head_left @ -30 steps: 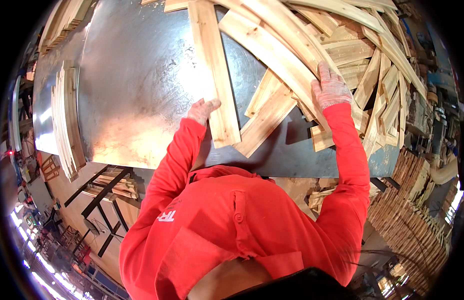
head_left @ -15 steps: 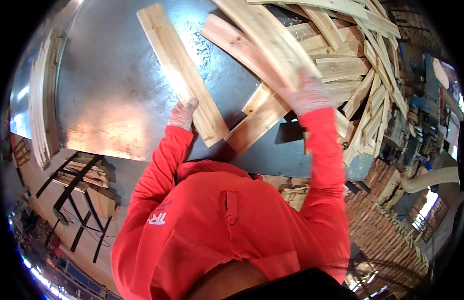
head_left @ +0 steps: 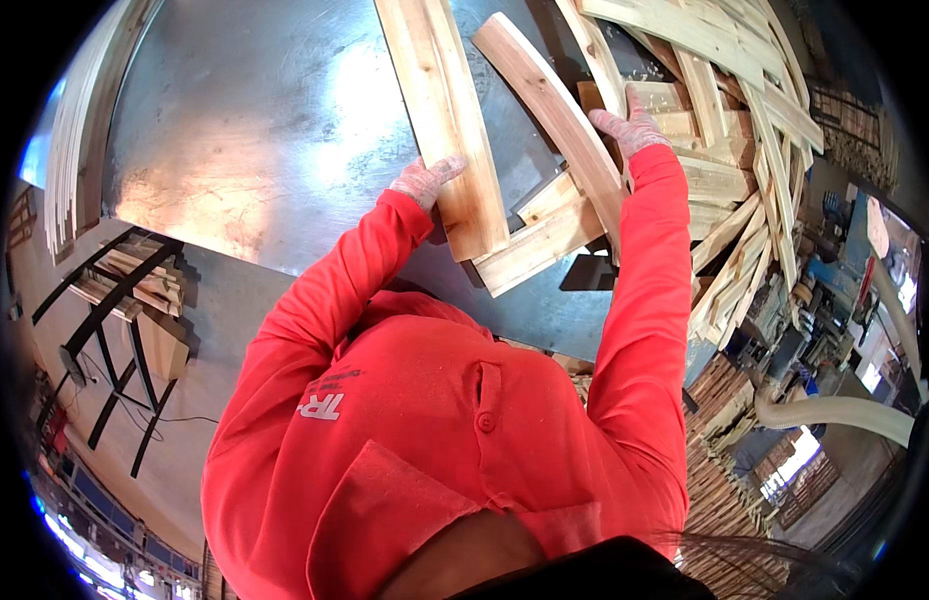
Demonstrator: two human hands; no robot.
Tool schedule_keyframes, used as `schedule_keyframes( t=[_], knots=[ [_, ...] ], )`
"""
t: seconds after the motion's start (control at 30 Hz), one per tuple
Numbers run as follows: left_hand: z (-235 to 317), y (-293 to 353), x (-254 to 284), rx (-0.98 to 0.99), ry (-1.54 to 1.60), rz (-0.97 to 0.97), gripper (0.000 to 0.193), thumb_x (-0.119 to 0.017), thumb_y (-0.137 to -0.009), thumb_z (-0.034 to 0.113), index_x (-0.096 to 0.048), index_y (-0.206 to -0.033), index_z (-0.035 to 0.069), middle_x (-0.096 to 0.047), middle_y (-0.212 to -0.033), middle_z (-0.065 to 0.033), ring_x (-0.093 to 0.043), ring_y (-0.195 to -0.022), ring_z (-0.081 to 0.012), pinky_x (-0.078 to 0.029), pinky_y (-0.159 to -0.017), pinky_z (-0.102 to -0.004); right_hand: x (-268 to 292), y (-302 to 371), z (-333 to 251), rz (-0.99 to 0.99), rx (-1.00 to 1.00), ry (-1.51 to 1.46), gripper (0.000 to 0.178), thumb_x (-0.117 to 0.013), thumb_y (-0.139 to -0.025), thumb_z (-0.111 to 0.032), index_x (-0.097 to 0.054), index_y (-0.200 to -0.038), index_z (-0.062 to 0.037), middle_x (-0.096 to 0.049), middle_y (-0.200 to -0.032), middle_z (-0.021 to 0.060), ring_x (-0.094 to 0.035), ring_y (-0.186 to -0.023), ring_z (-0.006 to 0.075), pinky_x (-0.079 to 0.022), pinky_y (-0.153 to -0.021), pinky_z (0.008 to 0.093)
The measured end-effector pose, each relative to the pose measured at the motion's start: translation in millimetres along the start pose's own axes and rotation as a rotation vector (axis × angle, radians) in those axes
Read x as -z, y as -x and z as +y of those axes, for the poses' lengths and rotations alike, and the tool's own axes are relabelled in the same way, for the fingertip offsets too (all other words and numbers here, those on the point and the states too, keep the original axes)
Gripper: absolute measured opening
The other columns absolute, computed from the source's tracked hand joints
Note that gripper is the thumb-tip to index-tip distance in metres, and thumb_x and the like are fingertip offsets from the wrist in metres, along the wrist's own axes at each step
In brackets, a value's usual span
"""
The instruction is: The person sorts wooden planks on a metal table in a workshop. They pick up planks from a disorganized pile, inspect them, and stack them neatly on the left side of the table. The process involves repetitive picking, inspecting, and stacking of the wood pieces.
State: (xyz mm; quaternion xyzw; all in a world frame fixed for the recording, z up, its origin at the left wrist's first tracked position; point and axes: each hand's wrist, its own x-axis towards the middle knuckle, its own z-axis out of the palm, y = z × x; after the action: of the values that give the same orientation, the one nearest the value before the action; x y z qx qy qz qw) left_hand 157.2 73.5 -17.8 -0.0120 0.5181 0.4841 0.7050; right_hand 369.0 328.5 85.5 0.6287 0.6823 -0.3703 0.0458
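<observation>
My left hand (head_left: 429,184), in a pale work glove, grips the left edge of a long, pale wooden board (head_left: 452,130), thumb on top and fingers hidden beneath it. My right hand (head_left: 632,124), gloved too, is at the near end of a narrower board (head_left: 596,58), with its thumb and a finger on either side of that end. Between my hands lies a slightly curved, pinkish board (head_left: 554,110). Its near end is by a short board (head_left: 544,245) lying crosswise near the table's front edge.
A large heap of loose boards (head_left: 719,180) covers the right of the metal table (head_left: 254,130). Stacked boards (head_left: 84,130) stand at the far left. Below left is a black metal frame (head_left: 134,350) with wood pieces. Machinery and a pale hose (head_left: 834,415) are at right.
My right hand has moved away from me with its board, toward the heap. The board in my left hand has shifted right and away and is turned straighter. My view has shifted too.
</observation>
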Motion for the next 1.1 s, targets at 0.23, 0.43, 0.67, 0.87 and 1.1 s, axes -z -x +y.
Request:
schedule_keyframes(
  t=[0.23,0.43,0.67,0.87,1.1],
  knots=[
    [24,38,1,0.012,0.402,-0.031,0.063,-0.065,-0.087,0.050,-0.052,-0.132,0.009,-0.064,-0.115,-0.0133,-0.063,-0.101,-0.0261,-0.051,-0.091,-0.0433,-44,110,-86,-0.007,0.041,0.261,0.109,-0.083,-0.066,-0.045,-0.028,-0.148,0.0000,-0.051,-0.135,0.0257,-0.057,-0.116,0.0329,-0.048,-0.096,0.0395],
    [10,29,18,-0.081,0.322,-0.132,0.064,-0.065,-0.089,0.045,-0.048,-0.137,0.007,-0.061,-0.125,-0.0140,-0.060,-0.112,-0.0292,-0.047,-0.099,-0.0453,-110,173,-64,-0.080,0.386,0.469,0.105,-0.064,-0.072,-0.070,-0.030,-0.148,-0.0056,-0.039,-0.146,0.0263,-0.036,-0.137,0.0399,-0.026,-0.114,0.0471],
    [16,24,24,-0.271,-0.187,0.133,0.058,-0.070,-0.086,0.035,-0.054,-0.131,0.002,-0.061,-0.122,-0.0115,-0.057,-0.112,-0.0233,-0.043,-0.099,-0.0356,-61,122,70,-0.039,0.133,0.741,0.097,-0.075,-0.076,-0.040,-0.024,-0.152,-0.0080,-0.037,-0.150,0.0208,-0.040,-0.136,0.0341,-0.034,-0.110,0.0459],
    [6,26,57,-0.161,0.064,0.049,0.060,-0.064,-0.090,0.038,-0.049,-0.136,0.002,-0.060,-0.123,-0.0114,-0.055,-0.116,-0.0220,-0.040,-0.104,-0.0332,-62,107,-65,-0.300,-0.092,-0.244,0.067,-0.067,-0.082,-0.043,-0.050,-0.130,0.0003,-0.064,-0.111,0.0209,-0.064,-0.097,0.0298,-0.051,-0.087,0.0410],
    [16,30,27,-0.233,0.224,-0.120,0.060,-0.073,-0.084,0.032,-0.048,-0.132,0.005,-0.061,-0.113,-0.0098,-0.062,-0.100,-0.0239,-0.053,-0.087,-0.0393,-117,11,-110,-0.143,0.373,-0.068,0.075,-0.062,-0.089,-0.045,-0.034,-0.143,-0.0001,-0.052,-0.133,0.0248,-0.052,-0.122,0.0331,-0.040,-0.104,0.0395]
  ],
)
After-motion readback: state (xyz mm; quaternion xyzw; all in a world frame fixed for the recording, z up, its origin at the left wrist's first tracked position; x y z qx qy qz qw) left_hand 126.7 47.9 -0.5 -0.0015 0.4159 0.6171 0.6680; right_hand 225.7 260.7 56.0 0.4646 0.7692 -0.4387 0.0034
